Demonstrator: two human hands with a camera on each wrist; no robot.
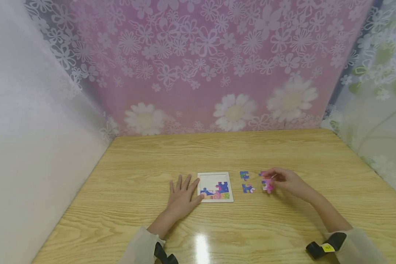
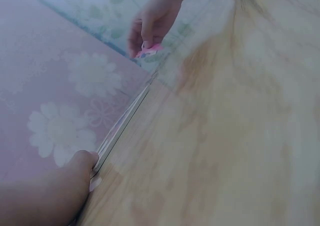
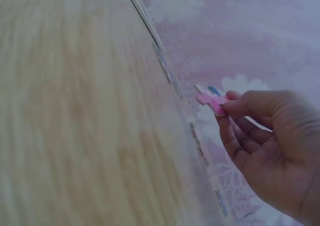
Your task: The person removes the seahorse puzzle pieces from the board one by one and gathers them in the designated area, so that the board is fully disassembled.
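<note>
A square white puzzle frame (image 1: 231, 190) lies on the wooden table, its lower part filled with blue, pink and orange pieces. My left hand (image 1: 181, 201) lies flat with fingers spread, its thumb and index finger touching the frame's left edge. To the right, my right hand (image 1: 288, 182) pinches a pink puzzle piece (image 1: 268, 186) between thumb and fingers. The right wrist view shows this pink piece (image 3: 212, 100) raised above the table. Two blue pieces, one upper (image 1: 244, 175) and one lower (image 1: 248, 188), lie between the frame and my right hand.
Another pink piece (image 1: 262, 173) lies partly hidden behind my right fingers. Wooden tabletop (image 1: 184, 154) surrounds the frame. A pink flowered curtain (image 1: 191, 91) hangs along the back edge, with pale cloth (image 1: 46, 121) at the left and a floral sheet (image 1: 379, 121) at the right.
</note>
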